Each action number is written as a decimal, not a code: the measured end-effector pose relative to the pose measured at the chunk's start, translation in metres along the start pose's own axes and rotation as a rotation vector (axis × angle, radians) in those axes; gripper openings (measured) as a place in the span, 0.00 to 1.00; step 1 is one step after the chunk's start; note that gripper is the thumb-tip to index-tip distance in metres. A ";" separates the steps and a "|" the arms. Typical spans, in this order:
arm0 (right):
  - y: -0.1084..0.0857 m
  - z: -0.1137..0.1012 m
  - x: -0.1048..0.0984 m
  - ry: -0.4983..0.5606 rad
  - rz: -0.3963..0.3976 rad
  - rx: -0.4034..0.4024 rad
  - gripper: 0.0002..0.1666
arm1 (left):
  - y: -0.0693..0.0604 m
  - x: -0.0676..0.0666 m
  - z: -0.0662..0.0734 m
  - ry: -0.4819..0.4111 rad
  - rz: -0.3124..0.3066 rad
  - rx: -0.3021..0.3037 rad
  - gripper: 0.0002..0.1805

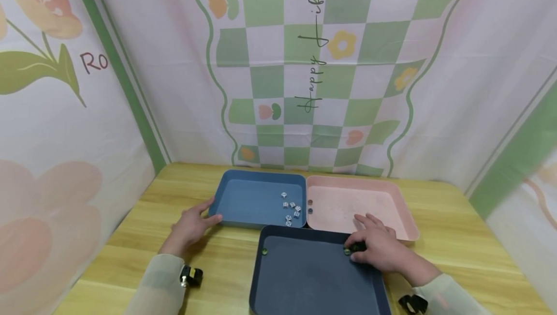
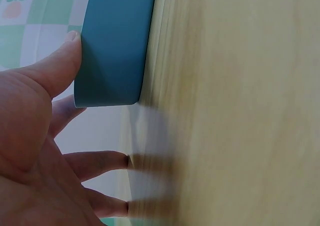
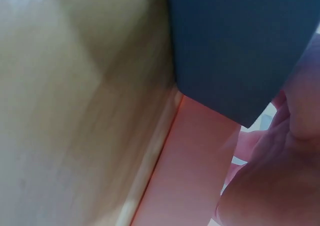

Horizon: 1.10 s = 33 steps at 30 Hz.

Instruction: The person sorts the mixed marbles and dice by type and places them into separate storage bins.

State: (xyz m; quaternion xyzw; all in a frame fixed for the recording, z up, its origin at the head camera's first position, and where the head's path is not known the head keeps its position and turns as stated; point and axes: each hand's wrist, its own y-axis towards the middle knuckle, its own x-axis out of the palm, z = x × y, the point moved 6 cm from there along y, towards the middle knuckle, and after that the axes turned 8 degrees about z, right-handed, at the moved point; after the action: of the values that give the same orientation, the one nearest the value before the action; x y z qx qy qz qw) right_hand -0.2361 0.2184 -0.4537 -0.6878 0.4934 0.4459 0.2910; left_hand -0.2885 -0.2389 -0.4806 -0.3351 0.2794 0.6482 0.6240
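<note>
My left hand (image 1: pixel 190 228) is at the near left corner of a blue tray (image 1: pixel 248 199). Its thumb touches the blue wall (image 2: pixel 117 46) near the rim, with the other fingers spread past the corner. My right hand (image 1: pixel 380 245) reaches into the far right corner of a dark navy tray (image 1: pixel 317 276). Its thumb and forefinger curl about a small green marble (image 1: pixel 347 252); dark green shapes behind it are partly hidden by the hand. Another green marble (image 1: pixel 264 251) lies by the left wall. The right wrist view shows the hand (image 3: pixel 280 171) over the navy corner (image 3: pixel 235 51), fingertips hidden.
Several white dice (image 1: pixel 292 205) lie in the blue tray's right side. A pink tray (image 1: pixel 370 199) adjoins it, with a brownish ball (image 1: pixel 310 202) and a bluish ball (image 1: pixel 310 211) by its left wall. A patterned cloth (image 1: pixel 270 82) hangs behind the wooden table (image 1: pixel 126 257).
</note>
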 end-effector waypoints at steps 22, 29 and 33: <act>0.001 0.001 0.005 -0.061 0.004 -0.001 0.13 | 0.000 0.000 -0.001 -0.009 -0.004 -0.004 0.40; 0.000 0.001 0.004 -0.037 0.035 0.002 0.12 | -0.001 -0.001 0.001 0.002 -0.008 -0.005 0.40; 0.000 0.001 0.000 -0.013 0.045 -0.010 0.10 | -0.001 -0.001 0.002 0.002 -0.009 -0.007 0.40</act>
State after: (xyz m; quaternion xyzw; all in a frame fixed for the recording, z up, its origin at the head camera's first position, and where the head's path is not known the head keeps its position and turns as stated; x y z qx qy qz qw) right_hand -0.2362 0.2193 -0.4544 -0.6750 0.5046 0.4593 0.2805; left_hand -0.2876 -0.2384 -0.4783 -0.3391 0.2763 0.6460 0.6256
